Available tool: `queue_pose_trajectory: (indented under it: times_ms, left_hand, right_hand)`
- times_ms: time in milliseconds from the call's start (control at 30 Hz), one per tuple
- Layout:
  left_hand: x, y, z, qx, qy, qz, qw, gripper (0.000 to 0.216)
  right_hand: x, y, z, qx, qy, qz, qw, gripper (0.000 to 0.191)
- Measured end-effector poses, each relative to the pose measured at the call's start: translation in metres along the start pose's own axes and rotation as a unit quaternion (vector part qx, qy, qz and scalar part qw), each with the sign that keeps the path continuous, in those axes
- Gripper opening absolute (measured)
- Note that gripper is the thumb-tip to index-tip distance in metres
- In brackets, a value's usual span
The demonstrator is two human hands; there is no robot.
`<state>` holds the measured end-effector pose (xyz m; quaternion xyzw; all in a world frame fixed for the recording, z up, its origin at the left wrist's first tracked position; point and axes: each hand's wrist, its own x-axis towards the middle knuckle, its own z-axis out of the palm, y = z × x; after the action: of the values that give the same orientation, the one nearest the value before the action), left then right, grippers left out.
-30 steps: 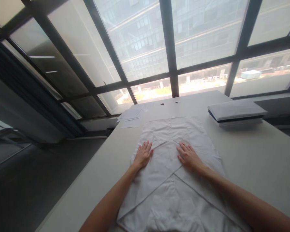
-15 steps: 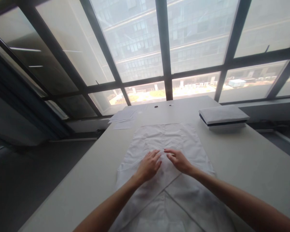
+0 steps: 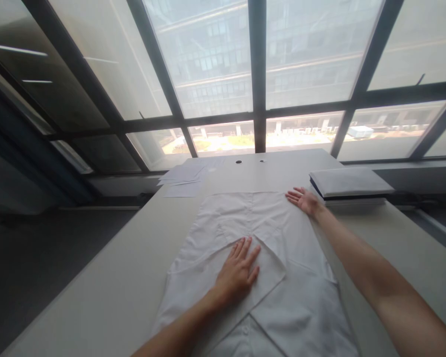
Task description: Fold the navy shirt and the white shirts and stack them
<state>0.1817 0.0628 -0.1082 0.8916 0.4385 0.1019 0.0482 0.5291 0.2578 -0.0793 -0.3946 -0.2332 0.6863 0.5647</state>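
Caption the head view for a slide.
Left hand flat on a white shirt; right hand at its far corner, by a window.

White garment (image 3: 267, 248) spread flat on the table, sleeves folded diagonally across its middle
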Motion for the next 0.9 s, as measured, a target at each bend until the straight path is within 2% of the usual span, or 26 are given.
queue_pose_trajectory:
  times_ms: [67,133,167,200,267,300,333,367,400,467,500,533,600,667,733,767,833,867,900]
  left_hand:
    - [0.0,0.002,-0.001,-0.003,-0.004,-0.002,1.0,0.058]
    - [0.0,0.002,-0.001,-0.005,-0.005,0.0,1.0,0.058]
    - [0.0,0.002,-0.002,-0.006,-0.007,0.0,1.0,0.058]
    - [0.0,0.002,-0.002,-0.007,-0.008,0.001,1.0,0.058]
    - [0.0,0.002,-0.002,-0.008,-0.012,0.002,1.0,0.058]
    - [0.001,0.002,-0.002,-0.009,-0.014,0.002,1.0,0.058]
    - [0.001,0.002,-0.002,-0.009,-0.016,0.002,1.0,0.058]
    - [0.001,0.002,-0.003,-0.01,-0.018,0.002,1.0,0.058]
    - [0.001,0.002,-0.003,-0.01,-0.02,0.002,1.0,0.058]
    - [0.001,0.002,-0.003,-0.013,-0.022,0.002,1.0,0.058]
    - [0.001,0.002,-0.003,-0.015,-0.022,0.003,1.0,0.058]
    - [0.0,0.002,-0.003,-0.017,-0.021,0.003,1.0,0.058]
    - [0.0,0.002,-0.004,-0.023,-0.018,0.004,1.0,0.058]
    - [0.001,0.002,-0.004,-0.029,-0.014,0.004,0.999,0.058]
    - [0.002,0.002,-0.004,-0.036,-0.012,0.004,0.999,0.058]
    - [0.002,0.003,-0.004,-0.04,-0.011,0.003,0.999,0.058]
    - [0.002,0.005,-0.006,-0.05,-0.004,-0.002,0.999,0.057]
    - [0.002,0.006,-0.008,-0.057,0.002,-0.002,0.998,0.057]
    - [0.002,0.007,-0.011,-0.068,0.01,0.001,0.998,0.056]
  right_hand:
    - [0.016,-0.001,0.013,0.006,0.017,-0.026,1.0,0.04]
    - [0.016,0.011,0.033,0.009,-0.024,-0.022,0.999,0.041]
    - [0.012,0.022,0.043,0.006,-0.073,-0.003,0.997,0.044]
    - [0.005,0.034,0.053,-0.002,-0.156,0.035,0.987,0.05]
    - [-0.01,0.058,0.068,-0.043,-0.327,0.154,0.931,0.058]
    - [-0.016,0.067,0.072,-0.07,-0.381,0.213,0.897,0.057]
    - [-0.018,0.072,0.074,-0.094,-0.402,0.253,0.875,0.054]
    - [-0.016,0.072,0.073,-0.107,-0.384,0.263,0.879,0.049]
    - [-0.012,0.069,0.072,-0.109,-0.336,0.243,0.903,0.044]
    - [0.005,0.054,0.068,-0.084,-0.198,0.141,0.966,0.036]
    - [0.015,0.044,0.067,-0.066,-0.136,0.084,0.985,0.034]
    - [0.023,0.036,0.067,-0.051,-0.091,0.037,0.994,0.034]
    - [0.032,0.025,0.074,-0.036,-0.059,-0.013,0.998,0.035]
    - [0.024,0.029,0.087,-0.029,-0.054,-0.034,0.998,0.032]
    - [0.0,0.048,0.104,-0.037,-0.086,-0.024,0.995,0.029]
    - [-0.016,0.062,0.113,-0.048,-0.116,-0.003,0.992,0.029]
    - [-0.054,0.092,0.128,-0.109,-0.229,0.061,0.965,0.032]
    - [-0.073,0.106,0.134,-0.148,-0.265,0.09,0.949,0.031]
    - [-0.089,0.118,0.137,-0.187,-0.272,0.098,0.939,0.028]
